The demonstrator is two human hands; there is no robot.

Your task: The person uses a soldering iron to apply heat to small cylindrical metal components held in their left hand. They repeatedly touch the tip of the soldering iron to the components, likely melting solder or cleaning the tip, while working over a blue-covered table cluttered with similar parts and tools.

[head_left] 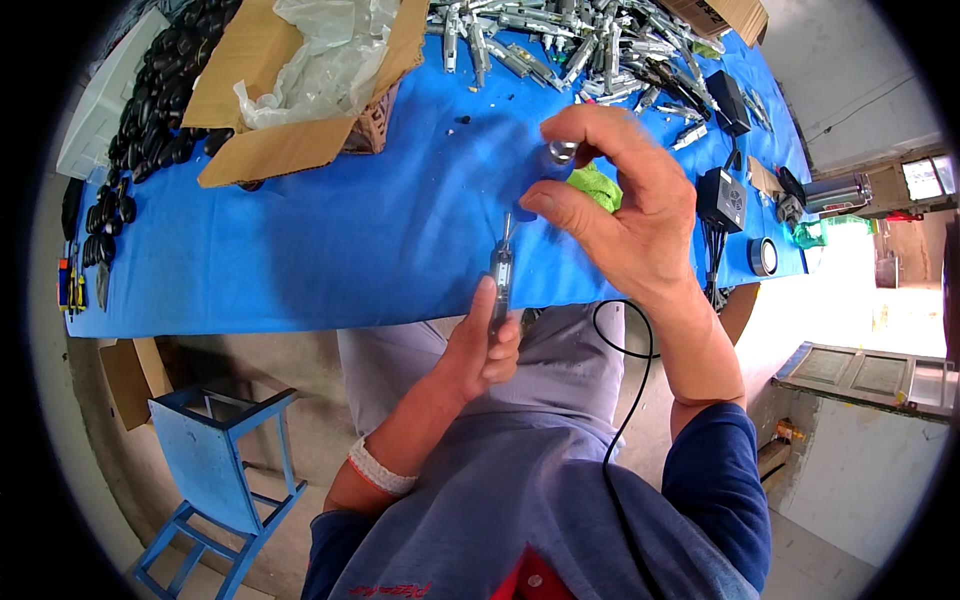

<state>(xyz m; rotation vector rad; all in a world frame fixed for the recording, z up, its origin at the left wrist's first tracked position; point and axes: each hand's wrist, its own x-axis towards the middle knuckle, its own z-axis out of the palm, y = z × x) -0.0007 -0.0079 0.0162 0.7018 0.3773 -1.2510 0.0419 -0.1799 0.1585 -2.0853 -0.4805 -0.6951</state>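
Note:
My left hand (478, 350) is closed around a slim metal mechanism (501, 280), held upright above my lap near the table's front edge. Just above it, my right hand (625, 210) grips a blue tool (528, 207) with a shiny metal end (562, 152) between thumb and index finger. A thin metal shaft (508, 225) runs between the blue tool and the mechanism; I cannot tell to which it belongs. Partly hidden behind my right hand, a green cloth (594, 184) lies on the blue table (360, 240).
A cardboard box with plastic (245, 55) and black pieces (165, 90) occupy the back left; metal mechanisms (560, 50) are heaped behind. Black power units (722, 197), a tape roll (762, 256) and cables sit at right. A blue chair (205, 465) stands left; a cable hangs near my right arm.

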